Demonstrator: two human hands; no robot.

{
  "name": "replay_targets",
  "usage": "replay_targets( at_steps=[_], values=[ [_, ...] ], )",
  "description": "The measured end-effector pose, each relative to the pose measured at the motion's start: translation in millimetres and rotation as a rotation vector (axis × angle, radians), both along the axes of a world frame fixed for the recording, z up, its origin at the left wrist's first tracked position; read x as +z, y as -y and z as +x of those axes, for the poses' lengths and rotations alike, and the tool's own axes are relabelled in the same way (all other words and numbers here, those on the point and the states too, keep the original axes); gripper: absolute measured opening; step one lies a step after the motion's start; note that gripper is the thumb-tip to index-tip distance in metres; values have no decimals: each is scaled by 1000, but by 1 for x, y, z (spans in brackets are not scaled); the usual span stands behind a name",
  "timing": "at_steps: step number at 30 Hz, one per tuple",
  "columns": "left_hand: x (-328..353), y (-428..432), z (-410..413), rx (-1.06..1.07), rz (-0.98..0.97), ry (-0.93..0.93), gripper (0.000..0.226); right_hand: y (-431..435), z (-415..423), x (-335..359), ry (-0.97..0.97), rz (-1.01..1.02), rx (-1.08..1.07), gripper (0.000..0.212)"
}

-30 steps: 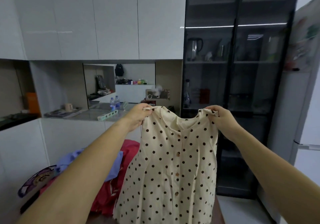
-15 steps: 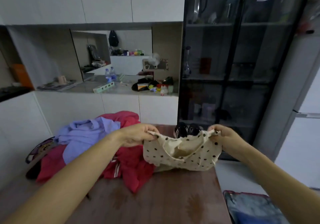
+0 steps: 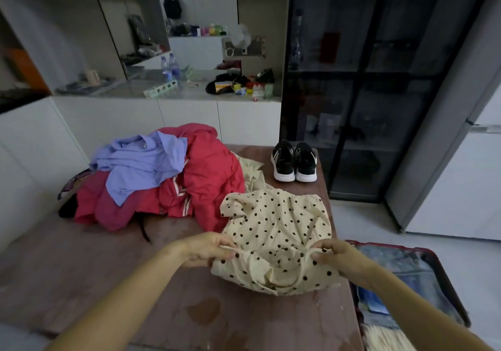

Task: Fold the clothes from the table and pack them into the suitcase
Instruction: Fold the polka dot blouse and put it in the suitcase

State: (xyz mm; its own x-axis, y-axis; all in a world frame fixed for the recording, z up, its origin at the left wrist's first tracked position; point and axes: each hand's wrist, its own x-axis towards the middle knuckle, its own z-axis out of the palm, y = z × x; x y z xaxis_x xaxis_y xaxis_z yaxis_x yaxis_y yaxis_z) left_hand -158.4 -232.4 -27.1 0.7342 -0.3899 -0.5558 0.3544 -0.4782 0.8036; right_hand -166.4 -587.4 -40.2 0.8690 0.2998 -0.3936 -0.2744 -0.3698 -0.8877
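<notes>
A cream polka-dot dress (image 3: 279, 231) lies crumpled on the brown table (image 3: 81, 283), its skirt spread away from me. My left hand (image 3: 208, 250) pinches one shoulder of the dress and my right hand (image 3: 334, 254) pinches the other, both at the near end. A heap of clothes sits at the back left: a lilac shirt (image 3: 141, 166) on top of red garments (image 3: 211, 177). An open suitcase (image 3: 406, 280) with a dark red rim lies on the floor to the right of the table, with clothes inside.
A pair of black sneakers (image 3: 294, 162) stands at the table's far right corner. Behind it are a dark glass cabinet (image 3: 366, 79) and a cluttered white counter (image 3: 189, 90). A white fridge (image 3: 461, 182) stands at the right.
The dress, held up in the air a second ago, has come down onto the table with both hands still on its shoulders. My view has tilted downward.
</notes>
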Motion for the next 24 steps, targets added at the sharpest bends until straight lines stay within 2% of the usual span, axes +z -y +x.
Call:
replay_targets(
  at_steps=[2, 4, 7, 10, 13, 17, 19, 21, 23, 24],
  values=[
    [-3, 2, -12, -13, 48, 13, 51, -2, -9, -5, -26, -5, -14, 12],
    [-11, 2, -24, -34, 123, 11, 33, -3, -18, -12, -42, -9, -18, 12],
    [-26, 3, -38, -108, 215, -27, 13, -4, -29, -23, -66, -83, 77, 25],
    [-40, 9, -54, -184, 279, -66, 30, -8, -44, -35, -58, -209, 213, 42],
    [-58, 12, -67, -231, 289, -93, 43, -8, -60, -54, -71, -228, 304, 41],
    [-77, 10, -78, -338, 357, -120, 44, -9, -80, -70, -111, -313, 441, 39],
    [-80, 8, -78, -347, 381, -96, 45, -9, -81, -72, -80, -218, 332, 24],
    [-83, 6, -73, -228, 300, -30, 38, -5, -76, -73, 21, -110, 86, 18],
    [-81, 9, -68, -52, 277, 177, 21, -2, -70, -74, 204, -193, -21, 11],
    [-81, 12, -65, 7, 305, 305, 19, -2, -68, -75, 297, -259, -9, 15]
  ],
)
